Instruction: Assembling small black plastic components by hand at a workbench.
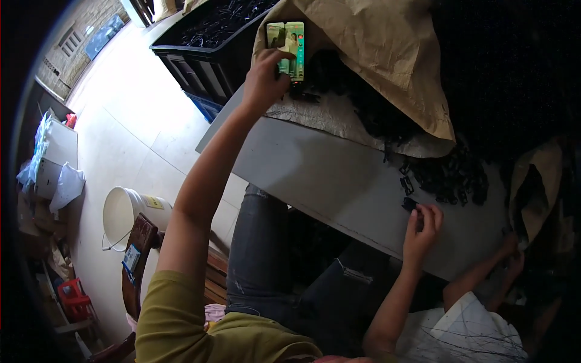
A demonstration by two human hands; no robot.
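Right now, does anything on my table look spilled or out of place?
Yes: loose black pieces lie scattered on the table beyond the edge of the brown paper, which looks like a spill, though it may be deliberate. The lit phone under your left hand also looks odd among them.

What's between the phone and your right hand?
In the head view: black parts on brown paper, then grey table, then the black piece in that right hand.

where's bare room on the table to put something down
The widest bare patch of the grey table lies between the paper sack and the near edge, left of the right hand. Crowded: around the phone and left hand, and at the black parts heap.
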